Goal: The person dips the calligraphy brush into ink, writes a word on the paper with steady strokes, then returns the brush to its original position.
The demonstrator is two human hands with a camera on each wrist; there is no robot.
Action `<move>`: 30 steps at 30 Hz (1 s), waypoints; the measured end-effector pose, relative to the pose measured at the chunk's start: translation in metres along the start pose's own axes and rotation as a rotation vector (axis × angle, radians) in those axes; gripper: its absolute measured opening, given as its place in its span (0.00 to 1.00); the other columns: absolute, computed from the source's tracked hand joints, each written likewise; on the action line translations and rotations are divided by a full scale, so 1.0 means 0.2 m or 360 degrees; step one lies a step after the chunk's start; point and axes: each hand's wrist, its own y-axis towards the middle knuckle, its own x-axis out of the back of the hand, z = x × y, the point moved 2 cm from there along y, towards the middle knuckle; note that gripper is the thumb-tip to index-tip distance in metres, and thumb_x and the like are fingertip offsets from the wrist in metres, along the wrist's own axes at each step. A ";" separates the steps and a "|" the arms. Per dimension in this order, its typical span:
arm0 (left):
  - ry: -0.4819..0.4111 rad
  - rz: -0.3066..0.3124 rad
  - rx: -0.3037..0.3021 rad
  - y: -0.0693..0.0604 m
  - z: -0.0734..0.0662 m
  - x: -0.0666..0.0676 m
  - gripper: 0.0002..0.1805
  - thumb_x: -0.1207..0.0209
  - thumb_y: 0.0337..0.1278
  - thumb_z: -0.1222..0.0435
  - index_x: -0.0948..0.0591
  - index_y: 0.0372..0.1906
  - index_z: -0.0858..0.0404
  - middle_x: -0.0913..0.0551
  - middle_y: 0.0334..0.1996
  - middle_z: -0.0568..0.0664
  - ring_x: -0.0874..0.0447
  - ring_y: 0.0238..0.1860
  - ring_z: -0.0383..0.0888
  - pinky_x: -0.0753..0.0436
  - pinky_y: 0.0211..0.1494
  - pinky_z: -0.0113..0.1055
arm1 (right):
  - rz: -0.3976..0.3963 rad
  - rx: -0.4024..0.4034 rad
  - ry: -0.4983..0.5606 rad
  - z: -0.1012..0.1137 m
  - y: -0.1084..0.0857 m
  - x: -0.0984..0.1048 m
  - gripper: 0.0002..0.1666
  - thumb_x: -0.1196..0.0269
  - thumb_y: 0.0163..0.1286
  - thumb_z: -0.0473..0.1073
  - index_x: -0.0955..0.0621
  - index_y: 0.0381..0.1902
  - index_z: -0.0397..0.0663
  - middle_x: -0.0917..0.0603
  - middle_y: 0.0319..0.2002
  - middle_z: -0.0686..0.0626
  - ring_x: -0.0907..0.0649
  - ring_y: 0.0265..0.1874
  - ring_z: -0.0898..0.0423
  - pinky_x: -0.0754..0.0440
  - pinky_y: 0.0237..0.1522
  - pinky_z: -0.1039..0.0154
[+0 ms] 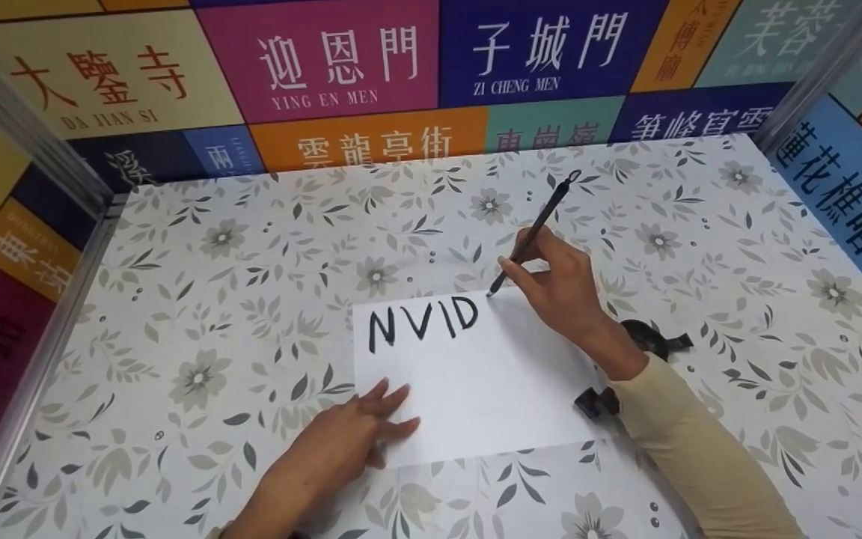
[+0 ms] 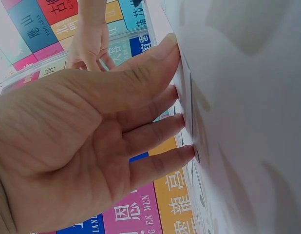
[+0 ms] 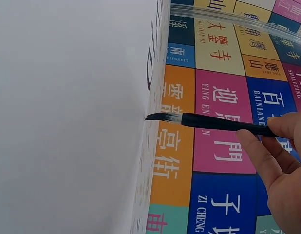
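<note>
A white sheet of paper lies on the table, with the black brushed letters "NVID" along its upper part. My right hand pinches a black calligraphy brush between thumb and fingers, over the sheet's top edge. In the right wrist view the brush's ink-dark tip is bent against the paper, a little right of the "D". My left hand rests on the sheet's lower left corner with its fingers spread. The left wrist view shows those fingertips touching the surface.
A white tablecloth with grey flowers covers the table. Beside my right forearm are a round black object and a small black object at the paper's right edge, both partly hidden. Colourful lettered panels stand behind the table and at both sides.
</note>
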 end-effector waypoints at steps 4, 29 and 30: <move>0.0000 0.0000 -0.0002 0.00 0.00 0.00 0.30 0.32 0.41 0.70 0.20 0.57 0.53 0.31 0.66 0.53 0.37 0.68 0.54 0.25 0.57 0.48 | 0.0037 -0.0019 0.0002 0.00 -0.01 -0.01 0.13 0.33 0.62 0.36 0.25 0.41 0.38 0.19 0.33 0.47 0.15 0.34 0.57 0.18 0.31 0.70; 0.0035 -0.0018 -0.0036 0.00 0.00 0.00 0.30 0.31 0.39 0.70 0.19 0.56 0.53 0.30 0.65 0.54 0.36 0.67 0.55 0.24 0.56 0.48 | 0.0187 -0.0036 -0.0011 0.03 -0.01 -0.01 0.14 0.34 0.62 0.35 0.26 0.42 0.37 0.19 0.33 0.47 0.15 0.34 0.56 0.16 0.28 0.63; 0.0038 -0.0019 -0.0032 0.00 0.00 0.00 0.30 0.31 0.39 0.69 0.19 0.56 0.53 0.30 0.65 0.54 0.36 0.67 0.55 0.24 0.56 0.47 | 0.0193 -0.0037 -0.0009 0.03 0.00 -0.01 0.13 0.34 0.63 0.35 0.26 0.42 0.37 0.19 0.33 0.47 0.15 0.34 0.56 0.16 0.28 0.62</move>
